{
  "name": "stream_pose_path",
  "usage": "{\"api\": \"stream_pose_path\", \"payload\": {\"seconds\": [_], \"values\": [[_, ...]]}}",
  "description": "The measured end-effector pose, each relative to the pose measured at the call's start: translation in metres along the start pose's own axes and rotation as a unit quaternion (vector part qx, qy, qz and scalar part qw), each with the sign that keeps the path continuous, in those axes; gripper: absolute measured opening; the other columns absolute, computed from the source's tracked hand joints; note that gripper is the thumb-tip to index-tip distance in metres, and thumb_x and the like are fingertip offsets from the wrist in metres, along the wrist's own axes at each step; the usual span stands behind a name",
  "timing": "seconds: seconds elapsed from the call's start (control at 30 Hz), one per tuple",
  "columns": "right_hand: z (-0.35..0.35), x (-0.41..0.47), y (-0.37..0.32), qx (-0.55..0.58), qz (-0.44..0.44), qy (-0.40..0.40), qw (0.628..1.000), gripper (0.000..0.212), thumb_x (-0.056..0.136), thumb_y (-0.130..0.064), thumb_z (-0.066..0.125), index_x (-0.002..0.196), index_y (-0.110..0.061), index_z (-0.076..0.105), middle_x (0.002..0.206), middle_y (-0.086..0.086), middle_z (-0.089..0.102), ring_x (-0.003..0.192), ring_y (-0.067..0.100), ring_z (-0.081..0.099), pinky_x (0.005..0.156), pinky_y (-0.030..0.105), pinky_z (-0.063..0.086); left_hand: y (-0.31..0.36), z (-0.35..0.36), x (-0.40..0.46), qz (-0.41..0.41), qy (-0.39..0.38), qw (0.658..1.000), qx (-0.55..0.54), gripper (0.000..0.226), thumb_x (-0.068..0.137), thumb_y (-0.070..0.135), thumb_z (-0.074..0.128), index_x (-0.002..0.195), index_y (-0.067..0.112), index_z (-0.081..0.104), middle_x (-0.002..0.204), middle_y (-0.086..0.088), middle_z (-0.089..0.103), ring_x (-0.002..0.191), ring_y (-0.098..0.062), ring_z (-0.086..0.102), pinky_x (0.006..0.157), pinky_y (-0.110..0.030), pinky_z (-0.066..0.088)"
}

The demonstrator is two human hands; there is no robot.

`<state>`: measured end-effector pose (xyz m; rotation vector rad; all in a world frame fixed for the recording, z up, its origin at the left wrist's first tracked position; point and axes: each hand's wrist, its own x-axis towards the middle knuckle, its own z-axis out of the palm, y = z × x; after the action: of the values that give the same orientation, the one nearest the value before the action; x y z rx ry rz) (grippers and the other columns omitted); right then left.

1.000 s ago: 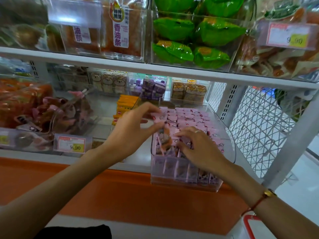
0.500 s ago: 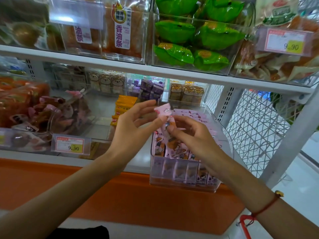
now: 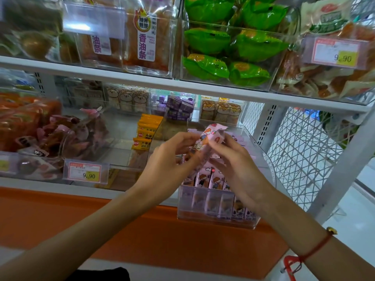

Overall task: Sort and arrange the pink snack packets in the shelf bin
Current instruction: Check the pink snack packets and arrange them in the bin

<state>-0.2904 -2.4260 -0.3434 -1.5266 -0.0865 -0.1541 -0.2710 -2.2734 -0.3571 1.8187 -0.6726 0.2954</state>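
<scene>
While both hands meet above the clear shelf bin (image 3: 263,159), they share one pink snack packet (image 3: 211,135), held tilted over the bin's front half. The left hand (image 3: 170,159) curls its fingers round the packet's lower end, and the right hand (image 3: 239,161) pinches the upper part between thumb and fingers. Below them more pink packets (image 3: 213,179) stand upright in rows inside the bin, which sits at the front edge of the lower shelf, near its right end. A red cord bracelet (image 3: 316,247) circles the right wrist. Yellow packets (image 3: 148,126) lie just left of the bin, and a price tag (image 3: 85,173) reading 9.90 hangs at the shelf's front edge further left.
</scene>
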Motion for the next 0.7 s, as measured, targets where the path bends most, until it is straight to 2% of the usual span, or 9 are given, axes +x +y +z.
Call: {"api": "stream_pose_path", "payload": {"seconds": [0.1, 0.17, 0.3, 0.4, 0.5, 0.6, 0.7], "values": [[-0.004, 0.001, -0.002, -0.01, -0.021, 0.028, 0.999, 0.035, 0.087, -0.025, 0.064, 0.121, -0.019, 0.06, 0.107, -0.004, 0.07, 0.107, 0.013, 0.063, 0.097, 0.035, 0.048, 0.001, 0.002, -0.002, 0.03, -0.008, 0.998, 0.054, 0.045, 0.089, 0.049, 0.051, 0.132, 0.038, 0.048, 0.121, 0.024, 0.058, 0.11, 0.008, 0.054, 0.089, -0.014, 0.046], [-0.006, 0.001, -0.002, 0.0, -0.019, 0.054, 0.998, 0.043, 0.081, -0.026, 0.069, 0.122, -0.016, 0.058, 0.107, 0.0, 0.07, 0.101, 0.013, 0.066, 0.093, 0.035, 0.052, 0.0, 0.002, -0.002, 0.053, 0.009, 0.992, 0.112, 0.049, 0.087, 0.038, 0.061, 0.133, 0.037, 0.045, 0.127, 0.02, 0.052, 0.113, 0.006, 0.049, 0.09, -0.014, 0.045], [-0.012, 0.001, -0.009, 0.05, 0.009, 0.059, 0.997, 0.057, 0.067, -0.03, 0.073, 0.118, -0.009, 0.06, 0.099, 0.005, 0.073, 0.089, 0.013, 0.07, 0.078, 0.025, 0.057, 0.0, -0.001, -0.002, 0.077, -0.002, 0.988, 0.132, 0.054, 0.081, 0.023, 0.072, 0.122, 0.047, 0.046, 0.111, 0.025, 0.056, 0.103, 0.007, 0.055, 0.078, -0.012, 0.052], [-0.017, 0.001, -0.013, 0.067, 0.042, 0.032, 0.996, 0.043, 0.076, -0.03, 0.069, 0.115, -0.011, 0.064, 0.093, 0.003, 0.072, 0.085, 0.013, 0.067, 0.068, 0.019, 0.055, 0.004, -0.003, 0.002, -0.018, -0.038, 0.999, -0.027, 0.045, 0.081, 0.023, 0.072, 0.116, 0.042, 0.052, 0.099, 0.026, 0.065, 0.095, 0.006, 0.063, 0.07, -0.012, 0.054], [-0.023, 0.001, -0.015, 0.062, 0.052, 0.033, 0.996, 0.031, 0.08, -0.031, 0.066, 0.105, -0.013, 0.071, 0.083, -0.002, 0.071, 0.077, 0.01, 0.062, 0.058, 0.015, 0.051, 0.006, -0.005, 0.007, -0.184, -0.081, 0.962, -0.183, 0.042, 0.075, 0.029, 0.07, 0.115, 0.022, 0.061, 0.088, 0.01, 0.075, 0.078, -0.007, 0.071, 0.062, -0.015, 0.054], [-0.025, 0.0, -0.013, 0.033, 0.078, 0.058, 0.995, 0.035, 0.07, -0.038, 0.07, 0.092, -0.011, 0.072, 0.072, -0.003, 0.071, 0.069, 0.01, 0.061, 0.052, 0.013, 0.048, 0.008, -0.006, 0.009, -0.283, -0.125, 0.918, -0.249, 0.052, 0.066, 0.041, 0.068, 0.108, 0.011, 0.067, 0.086, -0.006, 0.075, 0.076, -0.012, 0.072, 0.061, -0.02, 0.055], [-0.024, 0.0, -0.01, 0.012, 0.102, 0.076, 0.992, 0.038, 0.069, -0.042, 0.071, 0.09, -0.01, 0.071, 0.067, -0.003, 0.071, 0.065, 0.008, 0.062, 0.049, 0.013, 0.047, 0.005, -0.006, 0.01, -0.312, -0.133, 0.909, -0.241, 0.05, 0.063, 0.049, 0.066, 0.096, 0.012, 0.069, 0.082, -0.005, 0.076, 0.075, -0.012, 0.073, 0.056, -0.022, 0.056]]}}
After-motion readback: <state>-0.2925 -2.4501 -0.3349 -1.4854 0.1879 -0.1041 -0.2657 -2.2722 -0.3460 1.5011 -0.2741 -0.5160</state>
